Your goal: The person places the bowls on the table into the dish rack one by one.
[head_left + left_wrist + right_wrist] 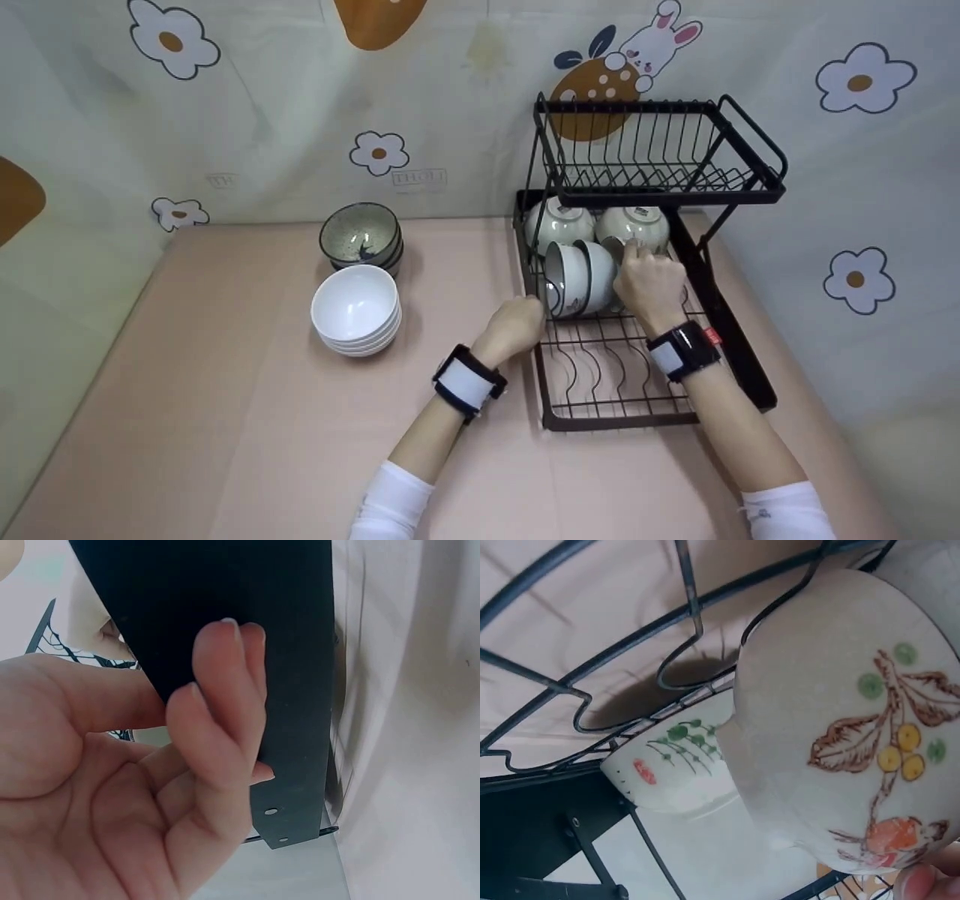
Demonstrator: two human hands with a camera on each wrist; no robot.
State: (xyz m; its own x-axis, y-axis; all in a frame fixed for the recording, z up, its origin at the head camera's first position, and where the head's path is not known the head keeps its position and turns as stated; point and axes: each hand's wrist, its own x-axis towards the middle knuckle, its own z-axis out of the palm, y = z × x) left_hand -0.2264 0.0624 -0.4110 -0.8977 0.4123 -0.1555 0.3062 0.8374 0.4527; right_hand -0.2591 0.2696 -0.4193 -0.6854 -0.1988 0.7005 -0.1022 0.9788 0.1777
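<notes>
My left hand (514,328) grips the left side rail of a black two-tier dish rack (622,422). In the left wrist view its fingers curl against the rack's flat dark side panel (292,720). Inside the lower tier, my right hand (651,283) holds a bowl painted with leaves and fruit (840,705); fingertips (916,883) show at its edge. The hand covers most of that bowl in the head view. To its left, two white bowls (568,279) stand on edge between the wires. Behind them, two pale bowls (632,223) lie upside down.
Left of the rack, a stack of white bowls (354,304) stands in front of a stack of grey-green bowls (360,232). The rack's upper tier (667,196) overhangs the back of the lower tier. A patterned cloth (285,112) hangs behind the pink tabletop (225,420).
</notes>
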